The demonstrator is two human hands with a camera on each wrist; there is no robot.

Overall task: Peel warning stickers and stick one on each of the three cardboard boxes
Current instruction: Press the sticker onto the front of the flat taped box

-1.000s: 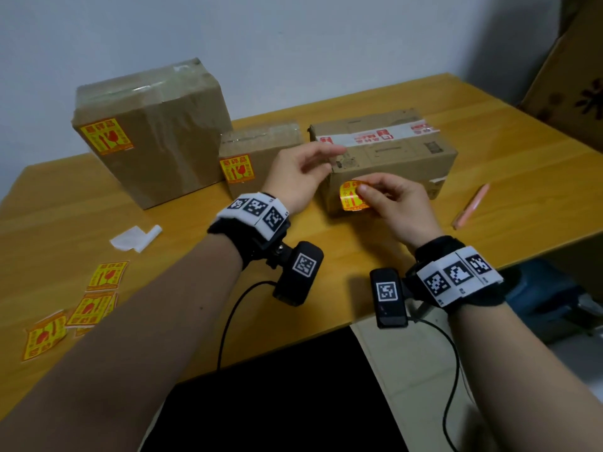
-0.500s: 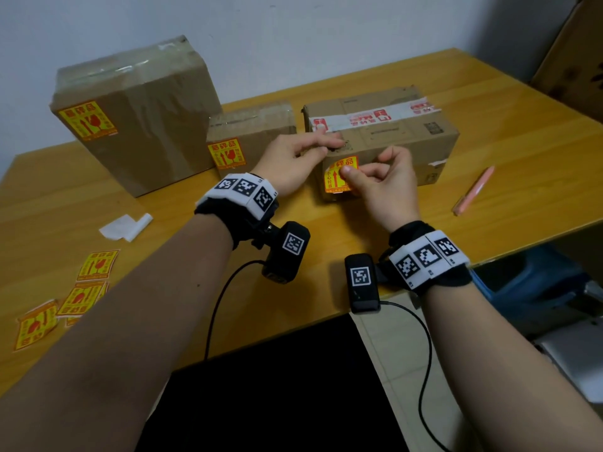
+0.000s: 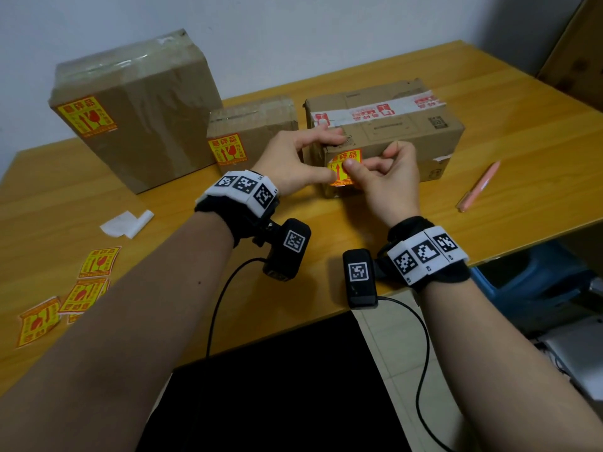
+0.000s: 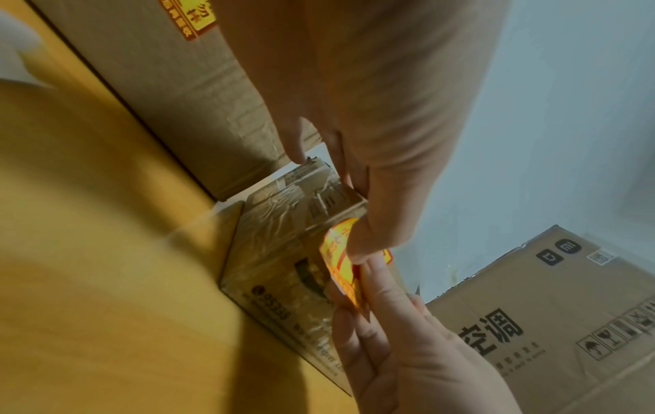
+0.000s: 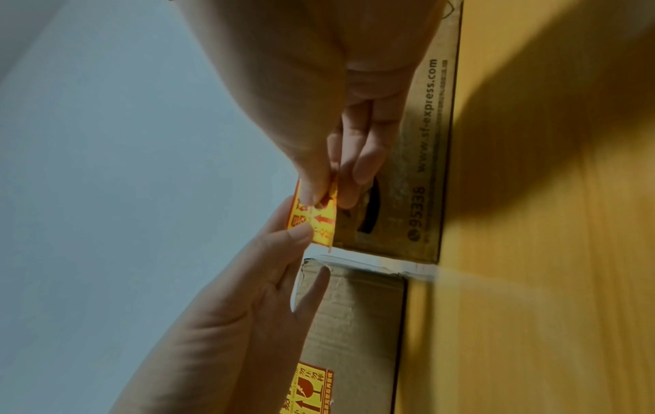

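Both thumbs press the yellow-and-red warning sticker point(image 3: 345, 168) onto the taped box's point(image 3: 391, 132) near end, left hand point(image 3: 293, 161) and right hand point(image 3: 390, 177) fingers curled, while the left-wrist view shows its edge lifted.

Head view: high, facing down over counter point(image 3: 375, 252). Wrist views: close, facing each other; both share the sticker point(image 4: 338, 259), slightly blurred.

Pink pen point(image 3: 479, 186) on wooden table point(image 3: 538, 132)
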